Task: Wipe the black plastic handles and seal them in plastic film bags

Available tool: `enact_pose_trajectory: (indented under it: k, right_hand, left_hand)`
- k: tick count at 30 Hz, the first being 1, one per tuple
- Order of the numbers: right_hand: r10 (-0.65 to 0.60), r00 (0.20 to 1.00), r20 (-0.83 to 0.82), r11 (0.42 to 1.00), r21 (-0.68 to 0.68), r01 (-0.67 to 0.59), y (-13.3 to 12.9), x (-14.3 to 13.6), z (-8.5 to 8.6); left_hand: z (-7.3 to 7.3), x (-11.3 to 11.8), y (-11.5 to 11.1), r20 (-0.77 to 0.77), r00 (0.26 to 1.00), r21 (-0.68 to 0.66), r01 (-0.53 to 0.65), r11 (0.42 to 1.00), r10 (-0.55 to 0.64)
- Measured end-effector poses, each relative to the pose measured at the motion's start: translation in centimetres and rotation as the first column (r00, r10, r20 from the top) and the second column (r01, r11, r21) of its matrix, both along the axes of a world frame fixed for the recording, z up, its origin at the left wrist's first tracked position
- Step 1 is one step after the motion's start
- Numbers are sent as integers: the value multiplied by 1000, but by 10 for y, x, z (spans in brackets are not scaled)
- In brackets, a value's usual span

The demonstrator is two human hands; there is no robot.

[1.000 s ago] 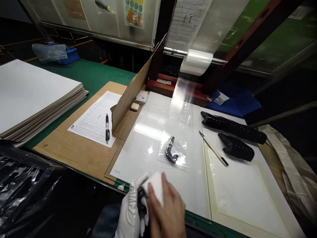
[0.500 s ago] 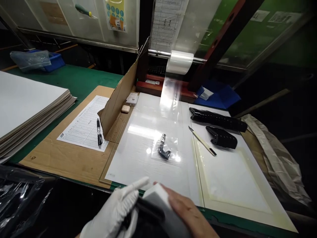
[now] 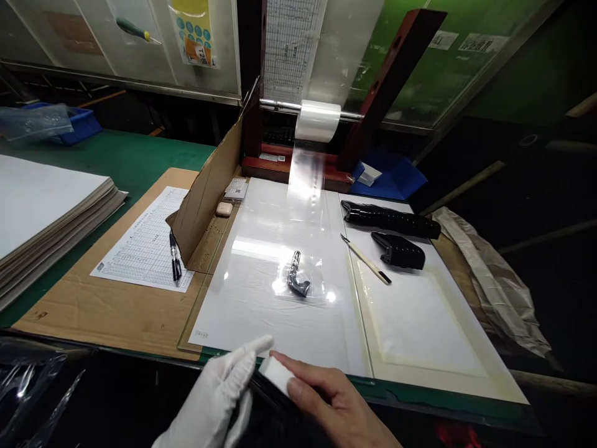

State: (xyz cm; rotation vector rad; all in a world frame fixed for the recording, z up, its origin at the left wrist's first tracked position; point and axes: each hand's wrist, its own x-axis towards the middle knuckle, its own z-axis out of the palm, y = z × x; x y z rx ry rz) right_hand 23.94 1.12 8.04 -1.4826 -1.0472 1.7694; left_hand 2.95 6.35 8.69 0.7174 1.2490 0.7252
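Just off the near edge of the green table (image 3: 153,149), low between the gloved left hand (image 3: 214,398) and the bare right hand (image 3: 329,395), a glossy black part (image 3: 270,397), with its long axis aslant from the left fingers down and rightward beneath the right hand; lost in the dark at its lower end, so impossible to tell its full shape. Nearer to the left hand at its upper end, and gripped there: wrapped from the left, with one gloved finger extended toward the right fingertips and others curled below. On the right, closed as well, but in a pinch: thumb on the near side of a white block (image 3: 278,376), forefinger along its far edge, with no visible gap. Beside the gloved hand with that block, over the upper stretch of the black part and seemingly against it; cannot tell for sure whether touching or merely in front. Beyond both hands, on the white sheet (image 3: 252,311), well apart from either grip, a curved black piece (image 3: 295,277) in a clear bag (image 3: 317,288), with its straight arm away from the hands and its hook near them, turned rightward. Farther right, near one another, a pale-handled tool (image 3: 366,258), a longer black length (image 3: 392,221) and a shorter one (image 3: 401,251).
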Motion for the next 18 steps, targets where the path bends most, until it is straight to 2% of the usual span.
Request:
enact_pose_trajectory:
  k: [2,4,5,7,9,13,16,17,18]
  right_hand:
    - [-5,1000,16,1000,9,5,0,-4,-3]
    - [-98,990,98,990,114,86,-2,-16,-10]
    - [-177,971,159,966,219,140,-3,-24,-15]
    - [-331,903,273,858,486,167,-5,-40,-25]
    - [-402,843,359,737,673,65,-4,-48,-31]
    - [-410,759,506,677,727,-119,3,-36,-27]
    - [-392,718,576,515,784,-347,5,-22,-23]
    - [-377,702,604,494,772,-399,5,-21,-23]
    - [-369,680,634,516,748,-418,5,-20,-23]
  left_hand:
    - [-3,1,-1,44,998,-70,45,997,-42]
    - [-5,5,-5,58,996,-122,-65,990,73]
    - [-6,9,-8,62,986,-155,-142,978,153]
    - [-9,16,-14,80,964,-212,-232,949,253]
    - [-14,22,-18,120,964,-242,-202,949,236]
    - [-22,25,-22,160,978,-266,-88,960,134]
    - [-27,22,-24,133,981,-247,-103,963,139]
    - [-27,20,-25,120,982,-233,-117,965,148]
    - [-28,18,-27,108,982,-218,-131,967,157]
